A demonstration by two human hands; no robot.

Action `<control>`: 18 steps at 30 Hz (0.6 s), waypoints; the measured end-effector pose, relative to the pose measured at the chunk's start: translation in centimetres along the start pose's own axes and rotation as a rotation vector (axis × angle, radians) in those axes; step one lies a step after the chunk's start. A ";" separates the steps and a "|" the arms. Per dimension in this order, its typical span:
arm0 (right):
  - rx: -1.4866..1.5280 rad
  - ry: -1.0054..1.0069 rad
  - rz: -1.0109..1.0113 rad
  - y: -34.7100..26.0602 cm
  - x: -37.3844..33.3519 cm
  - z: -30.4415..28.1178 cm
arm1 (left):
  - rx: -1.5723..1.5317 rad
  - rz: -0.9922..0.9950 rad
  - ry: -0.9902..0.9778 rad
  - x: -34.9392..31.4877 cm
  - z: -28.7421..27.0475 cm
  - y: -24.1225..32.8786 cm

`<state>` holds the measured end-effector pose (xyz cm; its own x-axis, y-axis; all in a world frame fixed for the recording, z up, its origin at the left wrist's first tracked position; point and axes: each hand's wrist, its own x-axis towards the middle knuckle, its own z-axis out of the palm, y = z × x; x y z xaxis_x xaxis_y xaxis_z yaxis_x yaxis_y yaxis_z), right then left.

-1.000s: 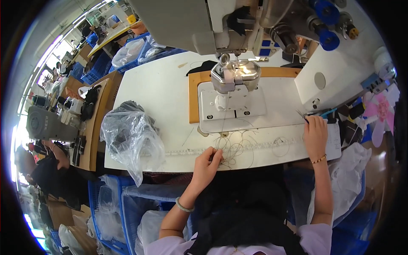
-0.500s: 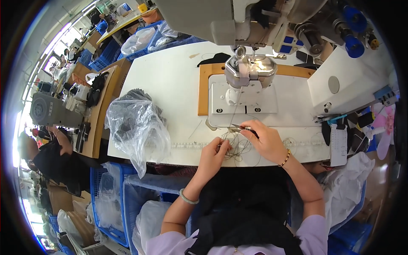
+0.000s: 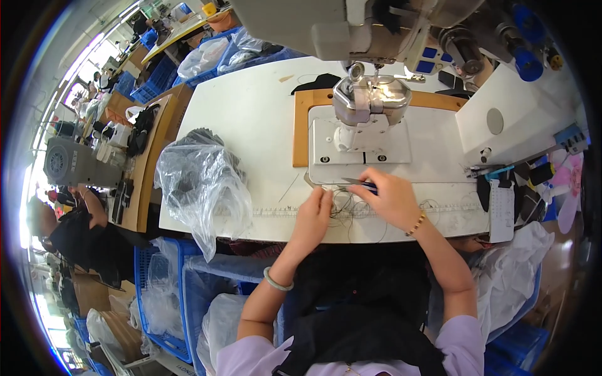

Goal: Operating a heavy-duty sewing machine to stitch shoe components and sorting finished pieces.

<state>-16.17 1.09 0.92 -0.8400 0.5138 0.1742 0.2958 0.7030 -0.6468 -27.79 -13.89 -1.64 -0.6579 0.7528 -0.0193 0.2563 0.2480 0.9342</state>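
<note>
Low on the white table, in front of the sewing machine (image 3: pixel 371 103), both of my hands work close together. My left hand (image 3: pixel 311 218) is closed in a pinch with its fingertips upward; what it pinches is too small to make out. A pair of thread snips (image 3: pixel 355 181) is gripped in my right hand (image 3: pixel 394 202), blades pointing left past the fingertips. Between and beneath the hands lies a loose tangle of dark thread (image 3: pixel 348 216), spread over the ruler strip (image 3: pixel 269 214) along the table.
To the left on the white table (image 3: pixel 251 113) sits a clear plastic bag (image 3: pixel 207 178) with dark ribbed pieces. Blue crates (image 3: pixel 188 301) stand below the table's left side. Further left, another person (image 3: pixel 81 232) is beside a second machine. White plastic (image 3: pixel 517 269) hangs at the right.
My left hand has shifted slightly up and left, its fingers now upright. My right hand has turned a little with the snips. The thread line from the machine toward my hands no longer shows.
</note>
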 end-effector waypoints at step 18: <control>-0.154 0.012 -0.239 -0.5 -8.6 -0.9 | -0.872 -0.032 1.140 -8.2 -7.0 -9.2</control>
<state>-8.67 -3.26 0.46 -0.8892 0.3297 0.3172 0.1565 0.8707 -0.4663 -29.66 -26.61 -7.57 -0.9602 -0.2399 -0.1433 -0.0025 -0.5054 0.8629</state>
